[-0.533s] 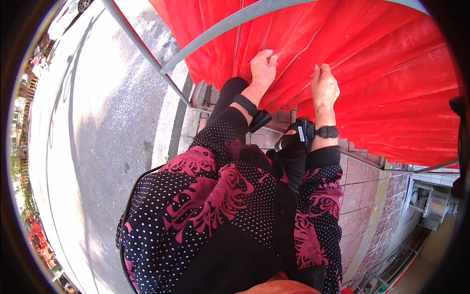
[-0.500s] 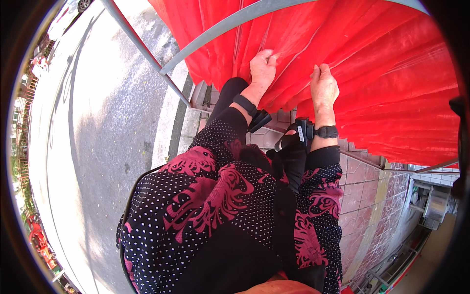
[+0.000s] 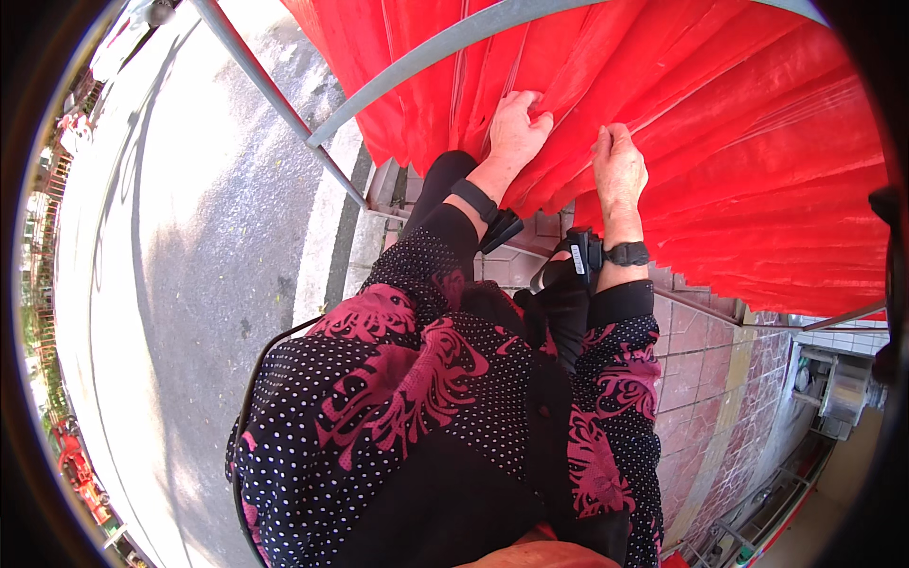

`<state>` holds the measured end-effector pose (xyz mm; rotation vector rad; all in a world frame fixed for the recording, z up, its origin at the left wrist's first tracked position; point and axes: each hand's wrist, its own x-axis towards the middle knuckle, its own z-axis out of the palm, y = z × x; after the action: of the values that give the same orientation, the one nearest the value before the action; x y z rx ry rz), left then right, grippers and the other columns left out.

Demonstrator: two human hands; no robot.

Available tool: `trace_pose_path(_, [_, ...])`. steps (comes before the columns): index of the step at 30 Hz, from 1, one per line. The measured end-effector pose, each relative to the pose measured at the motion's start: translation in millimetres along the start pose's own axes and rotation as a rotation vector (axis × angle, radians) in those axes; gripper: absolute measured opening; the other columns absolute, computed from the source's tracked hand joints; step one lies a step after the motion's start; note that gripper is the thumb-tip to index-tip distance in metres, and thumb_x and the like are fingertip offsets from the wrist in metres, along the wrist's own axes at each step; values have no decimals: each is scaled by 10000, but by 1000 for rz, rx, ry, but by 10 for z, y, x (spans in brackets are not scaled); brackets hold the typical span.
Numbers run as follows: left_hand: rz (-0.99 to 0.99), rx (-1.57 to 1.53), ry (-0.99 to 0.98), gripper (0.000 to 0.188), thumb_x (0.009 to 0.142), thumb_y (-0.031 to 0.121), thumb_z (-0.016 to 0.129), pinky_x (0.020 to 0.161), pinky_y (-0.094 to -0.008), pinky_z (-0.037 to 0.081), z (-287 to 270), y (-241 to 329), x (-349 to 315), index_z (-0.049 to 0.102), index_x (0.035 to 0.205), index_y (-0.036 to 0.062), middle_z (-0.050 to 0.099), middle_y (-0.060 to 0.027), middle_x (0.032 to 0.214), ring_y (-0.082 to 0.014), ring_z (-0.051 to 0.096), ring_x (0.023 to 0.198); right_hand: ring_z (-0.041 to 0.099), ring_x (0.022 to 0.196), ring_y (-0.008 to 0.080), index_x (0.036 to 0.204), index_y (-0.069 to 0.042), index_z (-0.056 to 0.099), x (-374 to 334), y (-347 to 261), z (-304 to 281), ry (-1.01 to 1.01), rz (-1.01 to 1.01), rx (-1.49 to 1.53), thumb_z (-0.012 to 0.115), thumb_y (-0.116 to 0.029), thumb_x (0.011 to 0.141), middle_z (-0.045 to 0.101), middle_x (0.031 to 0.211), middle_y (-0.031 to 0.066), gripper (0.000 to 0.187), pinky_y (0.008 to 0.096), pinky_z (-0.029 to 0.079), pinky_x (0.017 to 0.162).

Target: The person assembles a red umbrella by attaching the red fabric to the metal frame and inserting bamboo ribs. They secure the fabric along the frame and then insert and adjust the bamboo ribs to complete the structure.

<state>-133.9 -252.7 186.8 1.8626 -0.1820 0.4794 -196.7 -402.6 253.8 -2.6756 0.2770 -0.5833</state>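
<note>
A large red pleated sheet [image 3: 748, 180], somewhat glossy, fills the upper right and hangs in many folds in front of me. My left hand [image 3: 516, 131] is at its nearer part, fingers curled into a fold and thumb bent out to the right; part of the fingertips is hidden against the red. A little to the right, my right hand [image 3: 621, 168] has its thumb and forefinger pinched at another fold. Each wrist wears a black strap with a dark device on it.
A grey metal tube frame [image 3: 426, 62] arches across the sheet, with a slanting pole [image 3: 256, 80] on the left. Sunlit road [image 3: 213, 275] and a white kerb line lie to the left. Pinkish paving tiles [image 3: 686, 350] are below the sheet; shelving [image 3: 843, 393] stands far right.
My left hand has turned and shifted slightly right, its thumb now spread further from the fingers. My right hand has moved a little left along the folds.
</note>
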Motion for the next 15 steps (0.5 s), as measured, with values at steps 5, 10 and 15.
trace_pose_path(5, [167, 89, 50, 420, 775, 306, 758, 796, -381, 494, 60, 425, 169, 645, 1035, -3, 632, -187, 990, -337, 626, 895, 668, 826, 387, 1016, -144, 622, -8, -49, -18, -46, -6, -8, 501, -340, 959, 686, 804, 180, 237, 485, 520, 724])
trace_pose_path(10, [-46, -60, -5, 314, 833, 265, 718, 762, -366, 513, 175, 315, 310, 682, 963, -19, 686, -212, 879, -350, 660, 823, 667, 849, 379, 1016, -142, 631, -9, -47, -43, -53, 34, 34, 505, -335, 955, 691, 822, 170, 239, 474, 519, 752])
trace_pose_path(15, [-87, -369, -60, 185, 901, 132, 667, 705, -287, 500, 194, 79, 338, 695, 1014, -11, 718, -31, 911, -82, 616, 783, 670, 895, 350, 1031, -140, 642, -14, 28, -58, -107, 130, 157, 516, -334, 948, 700, 869, 143, 246, 443, 518, 773])
